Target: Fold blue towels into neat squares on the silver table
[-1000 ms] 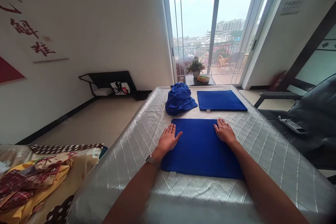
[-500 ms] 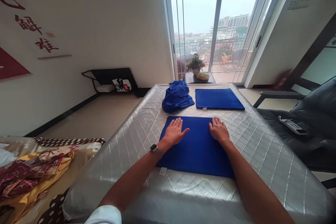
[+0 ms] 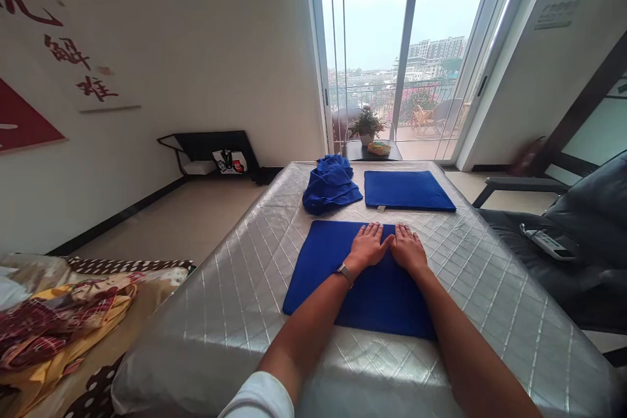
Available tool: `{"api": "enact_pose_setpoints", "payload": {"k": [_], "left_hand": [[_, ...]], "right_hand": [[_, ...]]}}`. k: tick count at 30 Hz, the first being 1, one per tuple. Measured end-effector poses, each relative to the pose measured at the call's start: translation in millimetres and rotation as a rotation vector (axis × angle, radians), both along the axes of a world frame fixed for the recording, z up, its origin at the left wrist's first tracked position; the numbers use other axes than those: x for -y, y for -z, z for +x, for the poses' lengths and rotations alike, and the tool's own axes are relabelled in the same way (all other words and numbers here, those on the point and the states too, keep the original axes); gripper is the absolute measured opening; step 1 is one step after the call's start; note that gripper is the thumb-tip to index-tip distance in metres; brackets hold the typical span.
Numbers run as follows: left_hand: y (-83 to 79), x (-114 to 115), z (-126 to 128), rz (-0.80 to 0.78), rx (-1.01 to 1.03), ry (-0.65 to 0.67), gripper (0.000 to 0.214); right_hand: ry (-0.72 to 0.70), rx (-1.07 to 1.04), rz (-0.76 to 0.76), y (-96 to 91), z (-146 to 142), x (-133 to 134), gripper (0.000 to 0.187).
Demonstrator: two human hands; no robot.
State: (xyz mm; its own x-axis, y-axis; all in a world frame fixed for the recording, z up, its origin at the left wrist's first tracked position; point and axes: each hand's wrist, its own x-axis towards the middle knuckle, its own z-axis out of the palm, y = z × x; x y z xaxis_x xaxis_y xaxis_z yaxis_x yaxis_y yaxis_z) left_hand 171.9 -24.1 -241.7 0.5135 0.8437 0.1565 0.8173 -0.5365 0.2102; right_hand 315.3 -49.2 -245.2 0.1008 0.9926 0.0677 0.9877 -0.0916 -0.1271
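Note:
A folded blue cloth (image 3: 323,274) lies flat on the silver quilted table cover (image 3: 235,300). My left hand (image 3: 369,247) rests palm down on its far part, fingers stretched out and thumb towards the other hand. Right beside it, my right hand (image 3: 407,249) presses flat near the cloth's far right corner; the two thumbs meet or almost meet. Farther back on the right sits another folded blue cloth (image 3: 409,190) with a small white tag at its near edge. To its left is a crumpled heap of blue cloth (image 3: 331,186).
Behind the table, a small stand (image 3: 350,151) bears a potted plant (image 3: 366,124) and a yellow packet. A black armchair (image 3: 529,228) with a handset (image 3: 546,243) on it stands at right. Patterned bedding (image 3: 63,333) lies at left. A sliding glass door is beyond.
My left hand has slid right across the cloth, from its left side to beside my right hand. The white tag at the near cloth's front edge no longer shows. My right hand has barely moved.

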Motion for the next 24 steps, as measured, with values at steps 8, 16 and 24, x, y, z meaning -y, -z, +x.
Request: {"api": "enact_pose_setpoints", "payload": {"k": [8, 16, 24], "left_hand": [[-5.3, -20.9, -115.9, -0.052, -0.061, -0.297, 0.078], [1.8, -23.2, -162.7, -0.061, -0.074, -0.385, 0.085], [2.4, -24.0, -157.4, -0.079, -0.067, -0.390, 0.089]], "right_hand": [[0.018, -0.034, -0.022, -3.4, -0.7, -0.3, 0.064], [0.019, 0.012, -0.041, -2.3, 0.7, -2.3, 0.064], [0.026, 0.023, -0.028, -2.0, 1.1, -3.1, 0.064]]}}
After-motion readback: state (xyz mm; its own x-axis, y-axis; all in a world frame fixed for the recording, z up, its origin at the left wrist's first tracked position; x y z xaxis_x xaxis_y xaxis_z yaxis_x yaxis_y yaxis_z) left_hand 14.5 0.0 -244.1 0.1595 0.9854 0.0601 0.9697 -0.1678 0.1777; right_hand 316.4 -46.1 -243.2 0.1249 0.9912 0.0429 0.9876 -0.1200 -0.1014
